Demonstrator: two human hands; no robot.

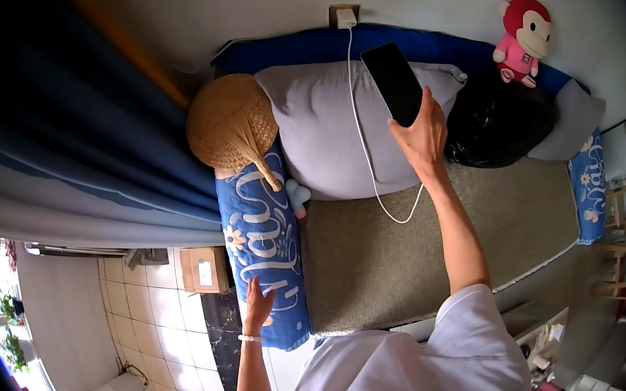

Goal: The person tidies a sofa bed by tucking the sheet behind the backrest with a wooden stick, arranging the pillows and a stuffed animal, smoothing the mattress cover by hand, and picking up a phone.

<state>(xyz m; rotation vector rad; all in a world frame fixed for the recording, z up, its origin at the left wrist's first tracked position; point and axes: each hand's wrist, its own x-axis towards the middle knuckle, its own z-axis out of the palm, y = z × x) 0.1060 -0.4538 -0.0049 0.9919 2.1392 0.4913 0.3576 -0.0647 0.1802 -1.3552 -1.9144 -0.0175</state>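
Note:
My right hand (424, 135) is closed on the lower end of a black phone (392, 81), held up in front of a large grey cushion (337, 121) on the sofa. A white charging cable (368, 155) runs down from a white plug (346, 18) in the wall socket, loops over the seat and rises toward my right wrist; where it ends is hidden. My left hand (259, 303), with a white bead bracelet at the wrist, is at the blue patterned armrest (266, 236), fingers apart and holding nothing.
A woven fan (232, 124) lies on the armrest's far end beside a small light-blue plush (297, 196). Right of the cushion are a black plastic bag (498, 128) and a red monkey toy (523, 42). A cardboard box (202, 269) and blue curtains (105, 125) are at left.

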